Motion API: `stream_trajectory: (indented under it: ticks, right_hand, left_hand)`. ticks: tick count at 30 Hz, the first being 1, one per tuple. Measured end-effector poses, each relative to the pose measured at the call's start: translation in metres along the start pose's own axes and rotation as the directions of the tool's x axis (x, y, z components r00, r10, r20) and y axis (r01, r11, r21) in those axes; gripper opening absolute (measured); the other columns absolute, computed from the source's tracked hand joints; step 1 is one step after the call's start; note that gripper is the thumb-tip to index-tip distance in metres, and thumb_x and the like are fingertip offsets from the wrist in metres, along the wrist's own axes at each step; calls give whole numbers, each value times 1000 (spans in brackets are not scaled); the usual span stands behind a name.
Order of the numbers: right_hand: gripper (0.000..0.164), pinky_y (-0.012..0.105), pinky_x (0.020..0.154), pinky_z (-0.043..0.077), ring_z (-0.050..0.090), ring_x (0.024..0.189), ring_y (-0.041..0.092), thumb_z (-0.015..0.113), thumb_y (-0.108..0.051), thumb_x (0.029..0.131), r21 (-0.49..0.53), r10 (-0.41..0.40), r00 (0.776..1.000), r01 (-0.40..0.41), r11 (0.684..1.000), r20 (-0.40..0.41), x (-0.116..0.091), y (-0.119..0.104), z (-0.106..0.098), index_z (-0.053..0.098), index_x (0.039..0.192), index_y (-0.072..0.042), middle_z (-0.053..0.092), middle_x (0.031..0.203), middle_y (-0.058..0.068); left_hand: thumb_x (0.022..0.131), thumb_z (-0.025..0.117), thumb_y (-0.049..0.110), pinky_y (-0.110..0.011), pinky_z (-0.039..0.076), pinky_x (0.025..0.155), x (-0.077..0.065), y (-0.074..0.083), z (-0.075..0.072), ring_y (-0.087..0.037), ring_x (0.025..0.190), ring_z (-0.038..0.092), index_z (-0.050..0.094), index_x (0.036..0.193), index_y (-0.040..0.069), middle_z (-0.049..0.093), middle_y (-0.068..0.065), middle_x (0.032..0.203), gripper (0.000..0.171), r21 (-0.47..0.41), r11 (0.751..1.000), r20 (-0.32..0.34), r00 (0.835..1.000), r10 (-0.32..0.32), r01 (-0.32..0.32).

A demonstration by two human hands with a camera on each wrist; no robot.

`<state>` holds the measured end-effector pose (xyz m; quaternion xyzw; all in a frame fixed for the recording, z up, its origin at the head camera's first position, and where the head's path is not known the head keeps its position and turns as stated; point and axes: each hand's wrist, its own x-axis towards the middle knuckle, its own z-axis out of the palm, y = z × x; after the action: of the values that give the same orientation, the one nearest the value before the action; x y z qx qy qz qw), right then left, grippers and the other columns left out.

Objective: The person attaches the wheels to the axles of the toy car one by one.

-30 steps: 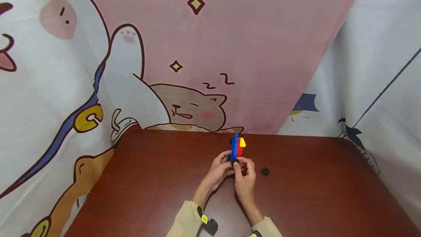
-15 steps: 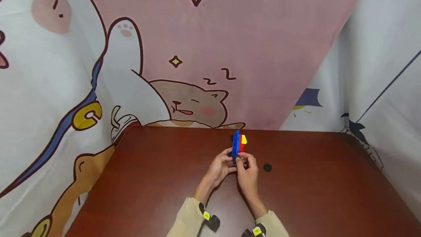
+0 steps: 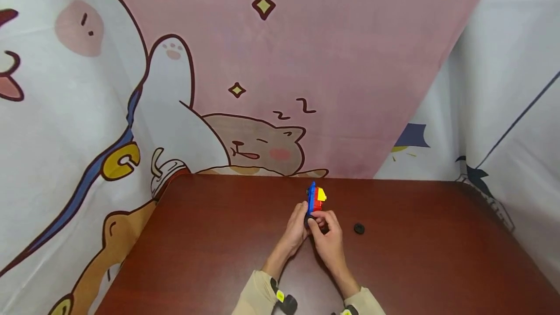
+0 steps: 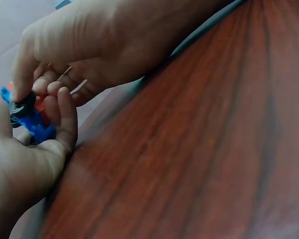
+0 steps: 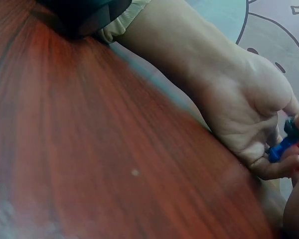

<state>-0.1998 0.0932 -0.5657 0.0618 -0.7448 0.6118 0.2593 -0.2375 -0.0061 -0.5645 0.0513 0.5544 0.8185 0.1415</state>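
A small toy car [image 3: 312, 198] of blue, red and yellow building bricks is held up on end between the two hands. My left hand [image 3: 294, 231] grips its blue base from the left. From the right, my right hand [image 3: 329, 241] has its thumb on a black wheel [image 4: 24, 106] at the car's near end, with the fingertips bent around toward the red bricks. In the right wrist view, part of the blue base [image 5: 280, 150] shows between the hands; fingers hide much of the car. One loose black wheel [image 3: 359, 228] lies on the table, right of the right hand.
The brown wooden table [image 3: 415, 252] spreads out under both hands. Behind it hangs a pink and white cloth [image 3: 350, 62] with cartoon animals. Dark cameras [image 3: 288, 304] are strapped to the wrists over beige sleeves.
The left hand has turned more edge-on, its fingers now mostly behind the car. The car has shifted slightly and its far wheel shows less. The right thumb stays at the near wheel.
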Motion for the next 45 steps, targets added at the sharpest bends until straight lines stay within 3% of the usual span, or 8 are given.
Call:
stream_trajectory:
  ticks: [5,10,15,22,25,34,40,45]
  right_hand:
    - [35,22,73,43,51,85,19,79,-1,82,-66,-44,998,46,997,39,-1,8,1,63,113,-3,54,95,13]
    - [69,29,94,47,55,111,22,81,-17,83,-111,169,985,-165,980,36,-5,5,0,44,138,-4,55,125,15]
    - [70,42,98,52,62,114,29,74,-25,90,-164,267,954,-244,956,134,-3,6,-1,40,148,-3,60,134,17]
    - [67,31,88,56,66,105,26,74,-20,91,-110,208,964,-192,975,167,-3,5,-1,42,146,1,63,131,19]
    - [65,35,88,57,66,101,26,74,-20,91,-95,212,962,-198,975,169,-3,-2,-2,43,144,0,63,128,20]
    - [64,25,84,55,64,98,21,76,-18,89,-80,235,962,-226,971,141,-2,3,-2,46,143,-3,65,125,16]
    - [47,15,77,47,55,93,10,69,-13,93,7,190,980,-190,982,53,-2,2,-4,55,136,-3,60,121,14]
    - [19,20,81,36,46,98,10,61,1,92,-72,-14,989,3,997,-147,-1,8,-12,65,110,-1,56,112,15]
  left_hand:
    - [109,27,46,-19,48,67,1,1,1,-10,78,55,47,124,1,56,-2,96,51,90,995,-56,997,50,-45]
    - [108,25,49,-22,51,80,-1,0,1,-11,92,59,50,129,-2,60,-2,104,61,53,999,-53,999,11,-8]
    - [108,27,48,-20,50,79,-3,1,0,-9,92,57,42,136,3,56,-1,108,55,59,998,-69,997,36,-32]
    - [108,30,47,-20,48,86,-3,1,-2,-10,103,55,36,146,0,53,-11,127,61,88,995,-114,992,45,-35]
    - [108,30,47,-21,50,84,-1,0,-3,-11,99,57,39,143,1,56,-8,121,59,85,996,-103,993,49,-40]
    - [107,25,52,-24,52,76,-2,2,0,-11,87,59,46,129,2,58,-2,103,59,65,997,-85,995,56,-51]
    - [106,36,49,-29,57,69,-1,3,2,-14,78,67,46,125,8,62,0,95,45,-45,999,1,1000,21,-21]
    - [105,43,32,-29,59,71,-1,4,2,-12,77,67,48,116,9,62,-3,88,27,-84,995,-45,997,55,-59]
